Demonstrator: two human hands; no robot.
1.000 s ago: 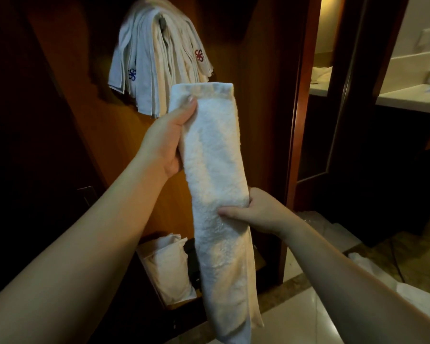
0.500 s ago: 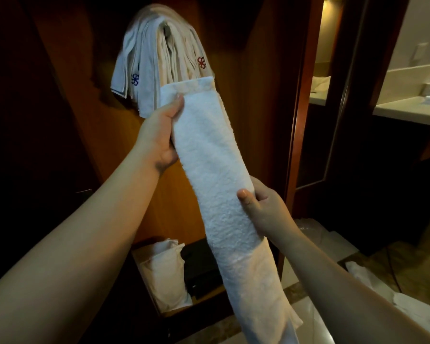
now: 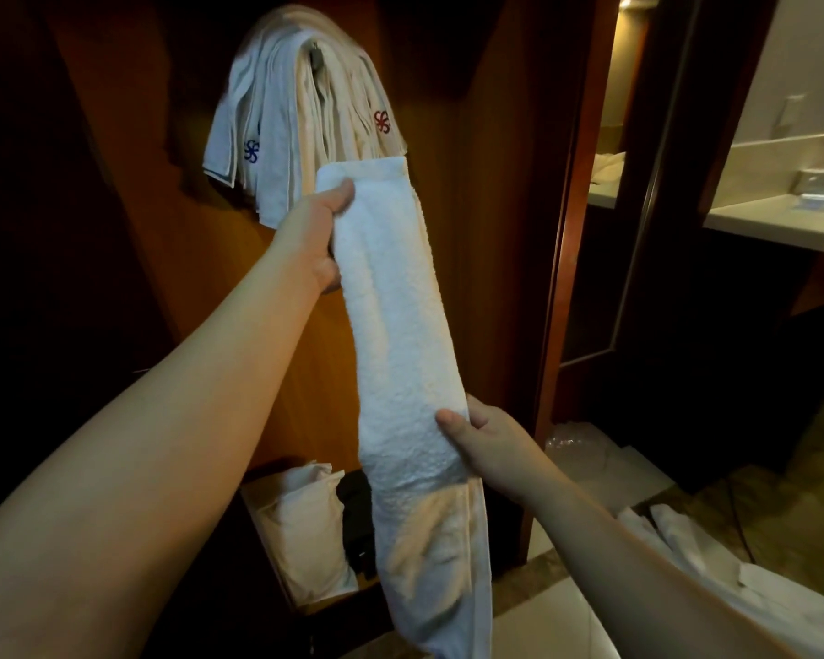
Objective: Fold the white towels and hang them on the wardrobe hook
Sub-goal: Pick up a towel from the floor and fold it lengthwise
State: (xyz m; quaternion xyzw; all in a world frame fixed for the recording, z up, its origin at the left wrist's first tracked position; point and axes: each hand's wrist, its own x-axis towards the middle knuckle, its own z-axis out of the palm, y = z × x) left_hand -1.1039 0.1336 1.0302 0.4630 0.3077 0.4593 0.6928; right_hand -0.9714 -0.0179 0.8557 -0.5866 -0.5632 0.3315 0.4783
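- Left hand [image 3: 317, 233] grips the folded towel [image 3: 400, 354] near its top, centre frame; right hand [image 3: 488, 444] pinches it lower down.
- Hung towels [image 3: 305, 111] crowd the hook, upper centre; best to lift high and drape evenly.

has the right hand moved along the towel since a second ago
Yes. The right hand has slid lower on the folded towel, farther below the hung towels; the left hand still grips its top.
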